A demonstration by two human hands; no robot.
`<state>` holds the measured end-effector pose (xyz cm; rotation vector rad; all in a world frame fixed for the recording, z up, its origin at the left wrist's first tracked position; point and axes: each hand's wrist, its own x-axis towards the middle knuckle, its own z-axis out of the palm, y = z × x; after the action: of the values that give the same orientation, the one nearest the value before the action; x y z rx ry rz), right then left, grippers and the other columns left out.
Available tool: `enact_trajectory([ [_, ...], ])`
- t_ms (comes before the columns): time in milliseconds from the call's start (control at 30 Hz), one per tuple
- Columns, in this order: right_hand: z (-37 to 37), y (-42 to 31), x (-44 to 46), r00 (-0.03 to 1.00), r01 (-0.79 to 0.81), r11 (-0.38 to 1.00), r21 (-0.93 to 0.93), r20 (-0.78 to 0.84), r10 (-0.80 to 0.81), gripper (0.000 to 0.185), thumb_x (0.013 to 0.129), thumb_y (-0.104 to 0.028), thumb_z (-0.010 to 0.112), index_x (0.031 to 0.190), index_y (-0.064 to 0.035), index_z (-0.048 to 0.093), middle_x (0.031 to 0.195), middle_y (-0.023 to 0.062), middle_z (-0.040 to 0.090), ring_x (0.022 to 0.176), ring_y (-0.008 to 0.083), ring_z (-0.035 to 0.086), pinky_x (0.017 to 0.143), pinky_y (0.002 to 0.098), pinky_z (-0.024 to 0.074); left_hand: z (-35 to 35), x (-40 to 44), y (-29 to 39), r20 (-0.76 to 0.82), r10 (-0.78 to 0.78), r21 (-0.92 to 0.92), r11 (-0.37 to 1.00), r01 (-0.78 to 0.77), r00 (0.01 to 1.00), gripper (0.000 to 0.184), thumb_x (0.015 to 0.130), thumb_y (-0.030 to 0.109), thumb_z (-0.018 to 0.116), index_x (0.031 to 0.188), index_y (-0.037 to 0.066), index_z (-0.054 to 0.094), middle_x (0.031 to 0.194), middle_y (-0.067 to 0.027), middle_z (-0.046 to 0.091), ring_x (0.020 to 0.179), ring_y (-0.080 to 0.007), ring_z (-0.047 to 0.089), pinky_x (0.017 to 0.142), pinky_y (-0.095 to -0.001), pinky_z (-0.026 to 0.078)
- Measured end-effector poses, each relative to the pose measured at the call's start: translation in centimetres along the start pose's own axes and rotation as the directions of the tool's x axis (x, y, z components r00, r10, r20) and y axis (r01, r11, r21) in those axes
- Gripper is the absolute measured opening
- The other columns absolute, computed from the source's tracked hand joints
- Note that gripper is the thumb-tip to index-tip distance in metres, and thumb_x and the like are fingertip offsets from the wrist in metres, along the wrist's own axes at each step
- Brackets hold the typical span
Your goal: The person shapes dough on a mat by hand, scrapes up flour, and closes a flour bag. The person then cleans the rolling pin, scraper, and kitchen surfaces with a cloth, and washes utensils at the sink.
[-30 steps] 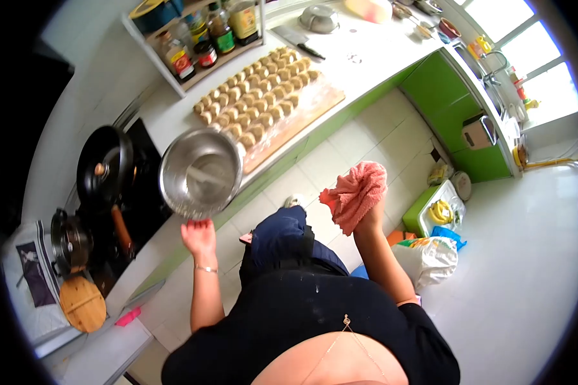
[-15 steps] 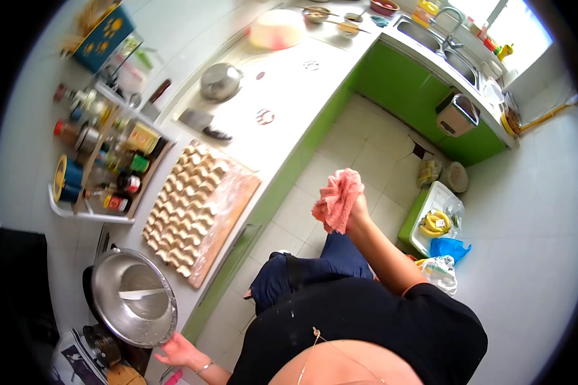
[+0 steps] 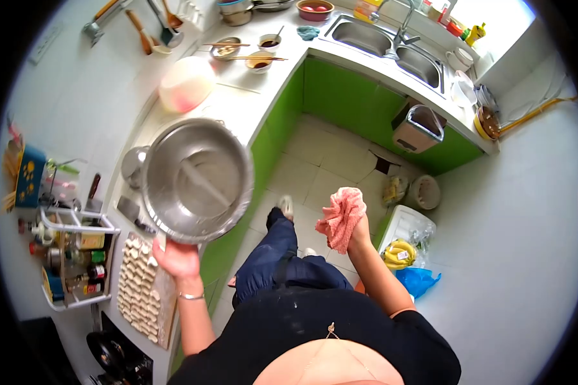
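Note:
My left hand (image 3: 177,258) grips the near rim of a large metal basin (image 3: 167,183) and holds it up over the counter. Inside the basin lies a pale, flat utensil (image 3: 202,181), blurred, so its kind is unclear. A crumpled pink cloth (image 3: 342,218) is bunched in my right hand (image 3: 359,234), in front of my body above the floor. Rows of dumplings (image 3: 137,289) sit on a floured wooden board (image 3: 168,301), just left of my left wrist. Beyond them lies a cleaver (image 3: 128,207), partly behind the basin.
A bottle rack (image 3: 77,256) stands against the wall. Farther along are a pale plastic cover (image 3: 187,83), small bowls with chopsticks (image 3: 259,62), and a double sink (image 3: 359,35). A bin (image 3: 419,130) hangs on the green cabinet. Bananas (image 3: 399,255) lie at right.
My left hand has lifted the basin from the near end of the counter and carried it forward past the dumplings. I have stepped ahead; the cloth stays in my right hand.

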<state>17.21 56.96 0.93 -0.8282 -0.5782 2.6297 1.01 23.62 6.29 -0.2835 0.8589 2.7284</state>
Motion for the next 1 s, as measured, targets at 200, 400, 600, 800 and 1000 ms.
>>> enact_trajectory([
  [200, 0.1, -9.5, 11.0, 0.984, 0.119, 0.988, -0.094, -0.119, -0.130, 0.028, 0.092, -0.034, 0.045, 0.094, -0.0070, 0.053, 0.078, 0.0064, 0.057, 0.058, 0.0216, 0.056, 0.049, 0.0392, 0.0493, 11.1, 18.1, -16.4, 0.136, -0.403, -0.093, 0.904, 0.417, 0.905, 0.060, 0.084, 0.046, 0.046, 0.121, -0.002, 0.047, 0.129, -0.0152, 0.049, 0.121, -0.0291, 0.043, 0.104, -0.0434, 0.030],
  [400, 4.5, -18.4, 20.1, 0.946, 0.259, 0.958, -0.126, -0.169, -0.278, 0.021, 0.093, -0.024, 0.045, 0.105, -0.0078, 0.054, 0.087, 0.0068, 0.060, 0.079, 0.0195, 0.059, 0.059, 0.0327, 0.0449, 21.9, 30.2, -25.5, 0.259, -0.540, -0.095, 0.811, 0.578, 0.801, 0.056, 0.085, 0.045, 0.048, 0.116, -0.002, 0.048, 0.119, -0.0143, 0.051, 0.111, -0.0252, 0.047, 0.100, -0.0376, 0.035],
  [600, 5.3, -24.4, 29.1, 0.958, 0.189, 0.959, -0.210, -0.175, -0.227, 0.026, 0.092, -0.027, 0.049, 0.102, -0.0047, 0.054, 0.082, 0.0110, 0.060, 0.068, 0.0204, 0.061, 0.054, 0.0315, 0.0515, 32.3, 39.4, -31.5, 0.205, -0.551, 0.039, 0.831, 0.555, 0.809, 0.044, 0.085, 0.042, 0.050, 0.097, 0.000, 0.050, 0.096, -0.0088, 0.051, 0.092, -0.0202, 0.047, 0.089, -0.0344, 0.038],
  [800, 5.7, -31.7, 42.2, 0.996, 0.029, 0.994, -0.102, -0.082, -0.038, 0.029, 0.092, -0.026, 0.048, 0.099, 0.0016, 0.053, 0.079, 0.0172, 0.062, 0.062, 0.0247, 0.061, 0.055, 0.0360, 0.0508, 37.5, 46.8, -38.4, 0.241, -0.522, 0.016, 0.845, 0.535, 0.818, 0.051, 0.084, 0.041, 0.051, 0.108, -0.004, 0.048, 0.113, -0.0161, 0.050, 0.107, -0.0251, 0.046, 0.099, -0.0382, 0.035],
  [1000, 5.7, -40.0, 52.2, 0.998, -0.039, 0.996, -0.080, -0.049, 0.036, 0.026, 0.091, -0.025, 0.053, 0.098, -0.0002, 0.054, 0.073, 0.0159, 0.061, 0.057, 0.0235, 0.061, 0.049, 0.0335, 0.0504, 47.6, 54.0, -47.8, 0.175, -0.516, 0.104, 0.856, 0.506, 0.838, 0.052, 0.086, 0.040, 0.049, 0.109, -0.006, 0.045, 0.108, -0.0152, 0.049, 0.103, -0.0241, 0.047, 0.097, -0.0382, 0.037],
])
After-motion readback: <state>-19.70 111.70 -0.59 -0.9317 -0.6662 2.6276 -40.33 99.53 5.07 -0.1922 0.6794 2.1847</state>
